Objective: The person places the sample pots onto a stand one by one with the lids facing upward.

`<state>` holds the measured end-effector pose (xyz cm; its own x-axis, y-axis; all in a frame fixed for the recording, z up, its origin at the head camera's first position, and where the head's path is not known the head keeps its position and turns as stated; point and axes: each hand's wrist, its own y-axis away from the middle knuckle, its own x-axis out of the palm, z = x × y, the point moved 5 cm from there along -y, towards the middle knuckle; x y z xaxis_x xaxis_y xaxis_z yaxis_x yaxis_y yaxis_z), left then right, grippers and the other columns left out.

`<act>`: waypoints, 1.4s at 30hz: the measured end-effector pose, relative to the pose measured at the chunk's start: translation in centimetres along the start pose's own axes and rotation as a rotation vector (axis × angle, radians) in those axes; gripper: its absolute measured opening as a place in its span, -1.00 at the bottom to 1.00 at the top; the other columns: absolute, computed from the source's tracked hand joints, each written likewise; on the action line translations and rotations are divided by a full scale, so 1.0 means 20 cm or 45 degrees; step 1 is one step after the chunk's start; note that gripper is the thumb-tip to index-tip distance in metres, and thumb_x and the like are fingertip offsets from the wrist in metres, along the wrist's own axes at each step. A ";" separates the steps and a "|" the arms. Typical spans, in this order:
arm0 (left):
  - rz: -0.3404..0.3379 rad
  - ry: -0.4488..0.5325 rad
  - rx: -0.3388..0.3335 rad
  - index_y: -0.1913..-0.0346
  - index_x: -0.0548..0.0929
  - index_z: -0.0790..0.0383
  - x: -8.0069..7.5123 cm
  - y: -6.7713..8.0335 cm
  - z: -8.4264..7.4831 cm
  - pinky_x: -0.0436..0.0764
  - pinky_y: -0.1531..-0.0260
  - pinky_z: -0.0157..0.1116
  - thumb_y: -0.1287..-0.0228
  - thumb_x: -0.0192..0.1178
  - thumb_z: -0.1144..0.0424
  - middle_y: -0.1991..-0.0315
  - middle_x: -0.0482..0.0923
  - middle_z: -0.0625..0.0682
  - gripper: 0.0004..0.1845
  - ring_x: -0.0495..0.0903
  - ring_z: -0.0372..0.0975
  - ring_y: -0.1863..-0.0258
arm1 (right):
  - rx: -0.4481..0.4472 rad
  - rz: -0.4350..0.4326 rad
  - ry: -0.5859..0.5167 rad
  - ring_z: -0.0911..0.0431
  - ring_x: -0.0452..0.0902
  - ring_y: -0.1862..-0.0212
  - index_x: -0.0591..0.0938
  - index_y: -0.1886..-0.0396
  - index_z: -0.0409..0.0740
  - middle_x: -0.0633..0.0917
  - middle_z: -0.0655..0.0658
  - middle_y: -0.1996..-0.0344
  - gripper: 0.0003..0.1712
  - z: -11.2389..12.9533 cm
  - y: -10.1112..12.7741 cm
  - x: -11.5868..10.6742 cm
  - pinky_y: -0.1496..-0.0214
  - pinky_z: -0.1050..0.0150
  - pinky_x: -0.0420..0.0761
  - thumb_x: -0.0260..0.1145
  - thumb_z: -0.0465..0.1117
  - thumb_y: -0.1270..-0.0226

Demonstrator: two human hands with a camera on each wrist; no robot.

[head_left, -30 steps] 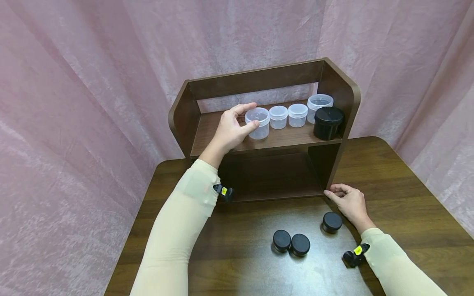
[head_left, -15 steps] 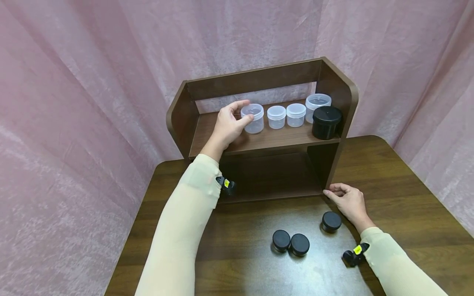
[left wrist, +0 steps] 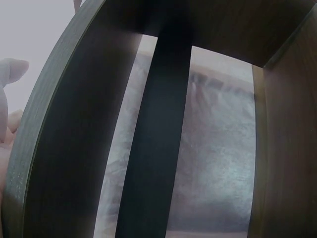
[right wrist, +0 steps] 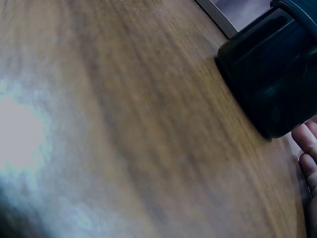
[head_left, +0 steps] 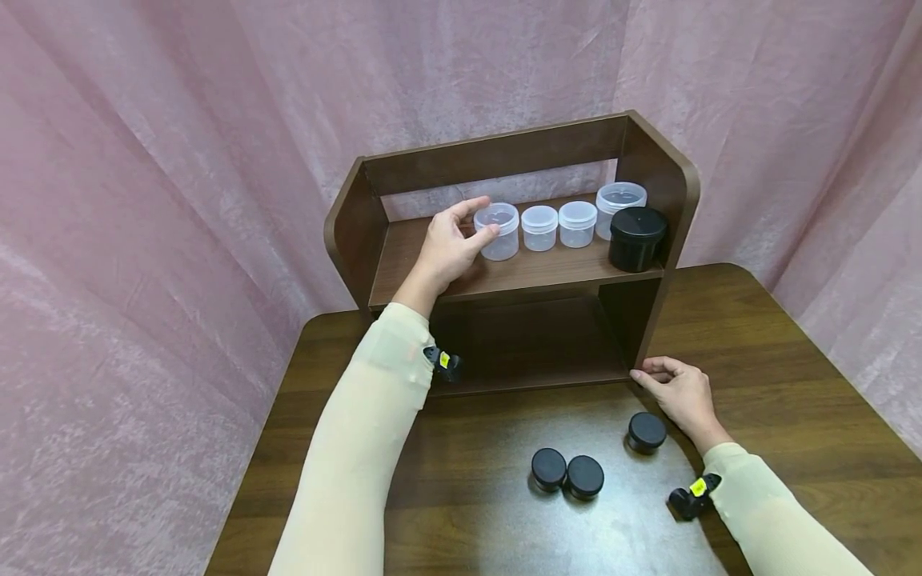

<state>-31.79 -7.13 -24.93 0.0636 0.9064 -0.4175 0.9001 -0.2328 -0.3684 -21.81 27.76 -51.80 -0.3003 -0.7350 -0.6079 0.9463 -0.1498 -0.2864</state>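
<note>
In the head view my left hand (head_left: 450,244) grips a clear plastic jar (head_left: 502,244) with a lid, thumb in front and fingers at the back. The jar is upright at the upper board (head_left: 432,276) of a brown desktop shelf, left of two smaller clear jars (head_left: 540,232). Whether its base touches the board is hard to tell. Down on the table, my right hand (head_left: 680,396) touches the shelf's lower right front corner with the thumb, its other fingers bent beside the side panel. A small black-lidded jar (head_left: 647,432) stands near it; the right wrist view shows a dark jar (right wrist: 277,69) up close.
A larger clear jar (head_left: 621,200) and a big black jar (head_left: 637,240) stand at the upper board's right end. Two black-lidded jars (head_left: 585,477) sit side by side on the wooden table (head_left: 446,496). Pink curtains (head_left: 461,80) hang behind.
My left hand has carried the clear jar slightly back over the upper board, then shifted it a little right over the last half second. The right hand keeps its place at the shelf corner.
</note>
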 end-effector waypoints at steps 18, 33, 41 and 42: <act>0.040 -0.015 -0.006 -0.30 0.48 0.14 0.01 0.01 -0.01 0.53 0.08 -0.37 -0.24 0.31 0.13 0.03 0.61 0.04 -0.44 0.56 -0.23 0.10 | -0.008 -0.010 -0.005 0.42 0.55 0.43 0.72 0.27 -0.06 0.75 -0.02 0.42 -0.67 0.01 0.00 0.00 0.43 0.52 0.45 0.46 0.07 -0.13; 0.060 -0.007 -0.009 -0.30 0.47 0.15 0.01 0.01 -0.01 0.53 0.03 -0.36 -0.25 0.30 0.13 -0.02 0.59 0.05 -0.44 0.56 -0.23 0.04 | -0.011 -0.012 -0.007 0.42 0.55 0.44 0.72 0.27 -0.08 0.75 -0.04 0.42 -0.67 0.01 0.01 -0.01 0.43 0.52 0.45 0.46 0.07 -0.13; 0.062 -0.009 -0.026 -0.31 0.47 0.12 0.01 0.01 -0.01 0.52 0.02 -0.35 -0.25 0.30 0.11 -0.02 0.58 0.05 -0.43 0.56 -0.22 0.02 | -0.009 -0.007 -0.001 0.42 0.55 0.43 0.72 0.27 -0.08 0.75 -0.05 0.42 -0.66 0.01 0.01 -0.01 0.43 0.52 0.46 0.45 0.08 -0.14; 0.062 -0.007 -0.026 -0.31 0.46 0.11 0.01 0.01 -0.01 0.52 0.02 -0.35 -0.25 0.30 0.11 -0.03 0.58 0.06 -0.43 0.55 -0.21 0.01 | -0.008 -0.008 0.000 0.41 0.55 0.43 0.72 0.28 -0.07 0.75 -0.04 0.42 -0.66 0.01 0.01 -0.01 0.43 0.52 0.46 0.45 0.08 -0.14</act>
<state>-31.54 -6.92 -25.01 0.1056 0.8922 -0.4392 0.9046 -0.2696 -0.3301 -21.58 27.68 -51.59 -0.3065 -0.7341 -0.6060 0.9435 -0.1502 -0.2952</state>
